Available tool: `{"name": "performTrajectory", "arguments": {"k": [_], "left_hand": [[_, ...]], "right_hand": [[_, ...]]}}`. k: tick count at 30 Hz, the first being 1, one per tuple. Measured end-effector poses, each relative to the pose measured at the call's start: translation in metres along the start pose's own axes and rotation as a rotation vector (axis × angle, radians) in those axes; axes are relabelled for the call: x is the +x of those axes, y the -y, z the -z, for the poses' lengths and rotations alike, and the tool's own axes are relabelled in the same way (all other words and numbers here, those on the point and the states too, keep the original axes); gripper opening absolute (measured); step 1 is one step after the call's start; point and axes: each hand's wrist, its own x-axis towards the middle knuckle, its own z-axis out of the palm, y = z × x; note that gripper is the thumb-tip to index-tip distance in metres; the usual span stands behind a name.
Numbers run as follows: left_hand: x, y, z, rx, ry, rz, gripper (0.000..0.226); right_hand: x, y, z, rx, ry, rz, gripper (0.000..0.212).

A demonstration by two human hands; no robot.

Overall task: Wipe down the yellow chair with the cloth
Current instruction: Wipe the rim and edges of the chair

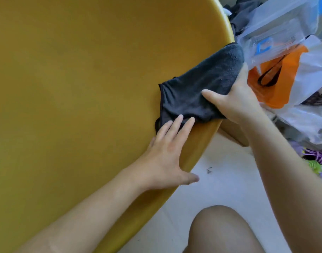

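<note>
The yellow chair point(74, 84) fills the left and middle of the head view, its curved rim running from top right down to the bottom centre. A dark grey cloth point(202, 84) is draped over that rim on the right. My right hand point(235, 103) grips the cloth at the rim, thumb on top and fingers hidden behind the edge. My left hand point(167, 154) lies flat on the chair just below the cloth, straight fingertips touching the cloth's lower edge, thumb over the rim.
Clear plastic bags point(284, 33) and an orange bag point(277, 77) are piled right beside the chair's rim. Dark clothing point(246, 13) lies behind them. Purple and green plastic items point(317, 161) sit on the white floor point(220, 179). My knee point(222, 230) is at bottom centre.
</note>
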Motion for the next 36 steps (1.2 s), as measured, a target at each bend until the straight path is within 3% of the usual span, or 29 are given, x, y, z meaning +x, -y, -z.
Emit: {"name": "performTrajectory", "arguments": {"k": [3, 6, 11, 16, 19, 30, 36], "left_hand": [[-0.031, 0.012, -0.021, -0.001, -0.017, 0.078, 0.105], [-0.032, 0.012, -0.023, -0.059, -0.08, 0.087, 0.102], [-0.072, 0.011, -0.024, 0.145, 0.025, 0.058, 0.1], [-0.08, 0.011, -0.028, 0.117, -0.001, 0.08, 0.098], [-0.077, 0.012, -0.029, 0.125, -0.013, 0.079, 0.096], [-0.062, 0.003, -0.021, 0.108, -0.102, 0.085, 0.085], [-0.044, 0.011, -0.016, -0.023, -0.125, 0.084, 0.067]], "right_hand": [[-0.021, 0.001, -0.016, -0.012, -0.07, -0.029, 0.081], [-0.05, -0.008, -0.021, -0.072, -0.009, -0.053, 0.066], [-0.077, -0.017, -0.026, -0.069, 0.159, -0.186, 0.075], [-0.077, -0.016, -0.022, 0.086, -0.092, -0.124, 0.09], [-0.059, -0.009, -0.021, 0.104, -0.129, -0.113, 0.102], [-0.025, 0.016, -0.035, 0.046, -0.231, -0.043, 0.085], [-0.045, 0.012, -0.032, -0.088, -0.13, -0.048, 0.091]]}}
